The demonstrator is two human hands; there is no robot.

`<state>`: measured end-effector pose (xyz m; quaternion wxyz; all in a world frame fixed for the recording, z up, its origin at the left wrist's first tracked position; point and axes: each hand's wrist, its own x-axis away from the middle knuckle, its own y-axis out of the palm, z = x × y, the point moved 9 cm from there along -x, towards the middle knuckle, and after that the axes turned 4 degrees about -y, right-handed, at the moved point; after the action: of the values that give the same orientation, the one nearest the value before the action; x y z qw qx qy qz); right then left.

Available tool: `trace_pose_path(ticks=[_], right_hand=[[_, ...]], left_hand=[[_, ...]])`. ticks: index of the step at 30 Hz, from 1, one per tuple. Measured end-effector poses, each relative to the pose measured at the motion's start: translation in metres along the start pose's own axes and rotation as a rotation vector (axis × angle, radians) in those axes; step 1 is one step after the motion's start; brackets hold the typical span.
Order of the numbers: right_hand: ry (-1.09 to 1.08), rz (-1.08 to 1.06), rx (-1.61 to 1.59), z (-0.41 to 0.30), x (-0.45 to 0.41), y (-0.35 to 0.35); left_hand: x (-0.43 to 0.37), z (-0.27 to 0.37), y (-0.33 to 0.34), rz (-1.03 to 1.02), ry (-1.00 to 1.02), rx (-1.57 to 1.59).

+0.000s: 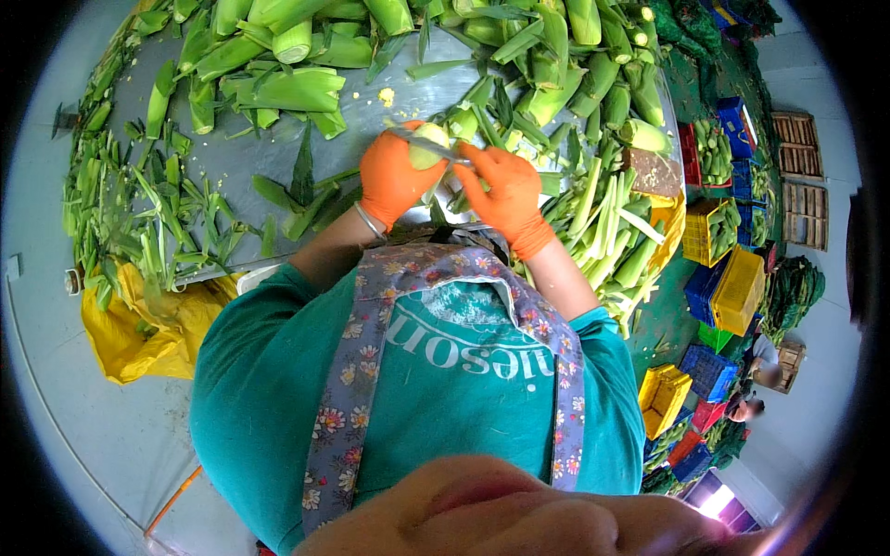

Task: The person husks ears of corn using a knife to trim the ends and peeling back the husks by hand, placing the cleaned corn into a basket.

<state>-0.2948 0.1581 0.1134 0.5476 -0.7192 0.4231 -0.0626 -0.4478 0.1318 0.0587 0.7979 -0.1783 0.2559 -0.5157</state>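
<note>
My left hand [395, 172], in an orange glove, grips an ear of corn [430, 142] whose pale end faces up. Across that end lies the blade of a knife [432, 147], blurred. My right hand [502, 193], gloved the same way, holds the knife, its handle mostly hidden by the fingers. Cut pieces of husk [462, 125] lie just beyond my hands on the metal table [278, 163]. Many green ears of corn in husk [285, 90] are heaped at the far side, and more ears [612, 83] lie to the far right.
Long husk strips and stalks [608, 229] pile up at my right, near a brown block [652, 172]. Husk scraps [167, 208] cover the left side, above a yellow sack [160, 320]. Plastic crates [737, 292] stand on the floor to the right. Two people [747, 410] are farther off.
</note>
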Motion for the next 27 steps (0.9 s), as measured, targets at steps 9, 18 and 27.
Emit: trace_pose_path(ticks=[9, 18, 27], right_hand=[[0.095, 0.011, 0.001, 0.021, 0.005, -0.018], [0.131, 0.008, 0.228, 0.088, 0.032, 0.003], [0.216, 0.147, -0.295, 0.025, -0.011, -0.002]], left_hand=[[-0.011, -0.01, -0.001, 0.004, -0.032, -0.037], [-0.004, 0.001, -0.024, 0.138, 0.067, 0.078], [-0.001, -0.01, -0.026, 0.154, 0.034, 0.048]])
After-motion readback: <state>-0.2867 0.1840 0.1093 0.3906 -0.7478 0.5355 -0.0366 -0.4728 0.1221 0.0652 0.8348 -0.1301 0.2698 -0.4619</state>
